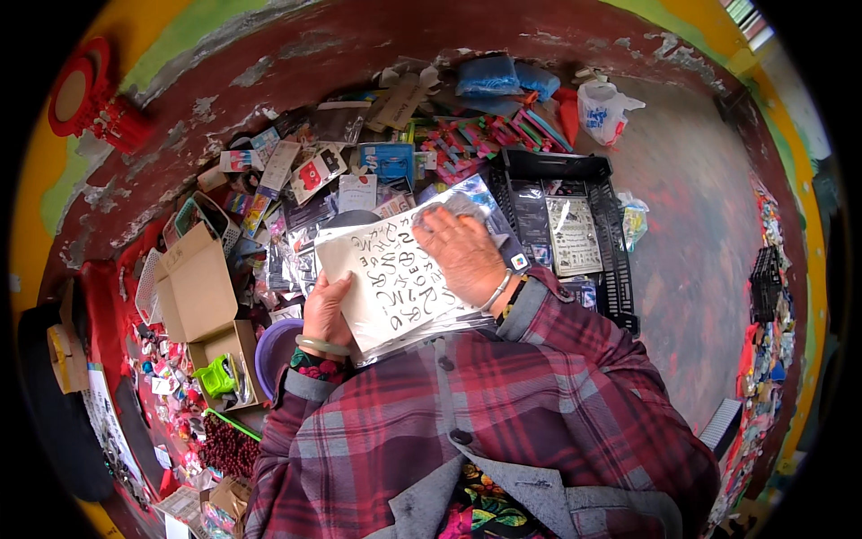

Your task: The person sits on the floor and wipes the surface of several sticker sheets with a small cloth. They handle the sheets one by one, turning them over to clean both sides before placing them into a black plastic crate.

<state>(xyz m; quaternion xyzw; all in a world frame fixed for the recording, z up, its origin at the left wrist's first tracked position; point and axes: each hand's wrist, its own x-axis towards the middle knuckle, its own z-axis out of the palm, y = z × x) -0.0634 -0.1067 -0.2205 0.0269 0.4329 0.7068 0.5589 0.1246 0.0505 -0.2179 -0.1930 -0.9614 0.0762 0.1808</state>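
A stack of white sheets with black curly lettering (382, 310) lies slanted in front of my body. My left hand (326, 313) grips its left edge, thumb on top and the other fingers hidden underneath. Over the upper right part of the top sheet, my right hand (460, 254) presses palm down on a crumpled grey cloth (462, 205), which shows past its fingertips. A shiny blue-edged package (473, 190) sticks out beyond the stack, partly covered by the cloth and hand.
To the right stands a black plastic crate (620, 260) holding flat printed packs. An open cardboard box (190, 283) and a purple bucket (274, 355) are at the left. Packaged goods (319, 171) pile up against the wall, with a white plastic bag (603, 112) farther right.
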